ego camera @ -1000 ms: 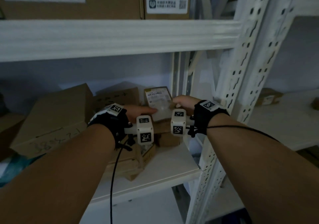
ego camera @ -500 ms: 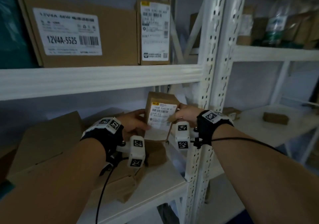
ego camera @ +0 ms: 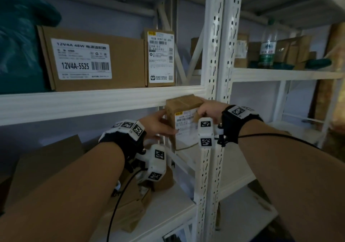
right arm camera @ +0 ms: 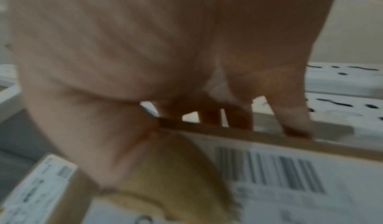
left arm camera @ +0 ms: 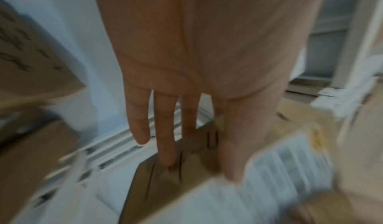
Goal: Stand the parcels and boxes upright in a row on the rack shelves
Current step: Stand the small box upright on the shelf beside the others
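A small brown box [ego camera: 183,101] with a white barcode label is held upright in the air between both hands, its top level with the front beam of the upper shelf [ego camera: 93,101]. My left hand [ego camera: 164,124] holds its left side, fingers along the side and thumb on the label. From the right, my right hand [ego camera: 205,111] grips the top corner. The left wrist view shows the left hand [left arm camera: 199,168] on the box [left arm camera: 161,186]. In the right wrist view the right hand [right arm camera: 176,145] pinches the box [right arm camera: 290,178] edge. Two labelled boxes [ego camera: 93,59] [ego camera: 160,59] stand upright on the upper shelf.
Several brown boxes [ego camera: 43,167] lie tilted and jumbled on the lower shelf. A white perforated post [ego camera: 211,73] stands just right of the held box. A teal bag [ego camera: 16,46] fills the upper shelf's left end. The neighbouring rack holds a bottle [ego camera: 267,46] and more parcels.
Both hands have lifted the small box off the lower shelf pile and raised it to the upper beam. The head view has tilted upward.
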Demonstrator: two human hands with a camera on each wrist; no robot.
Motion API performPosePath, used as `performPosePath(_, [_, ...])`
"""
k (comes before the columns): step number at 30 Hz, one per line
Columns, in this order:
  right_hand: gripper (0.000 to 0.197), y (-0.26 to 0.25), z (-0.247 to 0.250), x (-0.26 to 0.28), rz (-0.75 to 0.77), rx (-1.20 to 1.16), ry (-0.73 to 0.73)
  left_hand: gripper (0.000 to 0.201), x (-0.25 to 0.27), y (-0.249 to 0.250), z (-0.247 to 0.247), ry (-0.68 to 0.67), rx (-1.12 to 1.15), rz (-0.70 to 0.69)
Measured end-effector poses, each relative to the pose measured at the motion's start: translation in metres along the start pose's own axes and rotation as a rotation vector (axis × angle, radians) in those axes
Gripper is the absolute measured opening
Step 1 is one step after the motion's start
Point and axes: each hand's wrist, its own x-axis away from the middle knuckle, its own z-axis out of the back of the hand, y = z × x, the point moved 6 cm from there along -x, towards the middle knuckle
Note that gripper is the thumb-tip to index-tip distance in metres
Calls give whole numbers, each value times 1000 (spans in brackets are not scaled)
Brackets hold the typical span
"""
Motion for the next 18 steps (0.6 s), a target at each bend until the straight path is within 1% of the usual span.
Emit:
performPosePath(2, [36,-19,9,5,48,-102,72,38,0,15,-1,20,23,-6])
performPosePath(4, [33,-39,21,11,109,-208,158,41,3,27,0,49,13,3])
performPosePath(6, [21,-55,29,18,160,-262,183,46,3,36,3,80,-2,8])
performPosePath(8, [33,-66,39,23,193,-312,200,39,3,48,7,134,-96,-27])
performPosePath(10, [52,-74,50,27,240,-392,244,27,4,67,14,281,-174,-128])
performPosePath(11, [56,-77,56,26,276,-448,252,25,5,78,19,371,-174,-195])
performPosePath(12, [54,-81,61,25,317,-510,260,27,9,88,22,454,-165,-263])
performPosePath(13, [47,-85,64,26,356,-545,270,31,13,99,25,531,-174,-335])
performPosePath(15, [29,-92,69,25,414,-566,284,38,26,120,29,688,-327,-477])
performPosePath(16, [27,-94,70,24,430,-578,289,40,31,129,31,767,-434,-536])
performPosePath(18, [32,-98,74,23,465,-580,305,41,37,143,40,935,-604,-601])
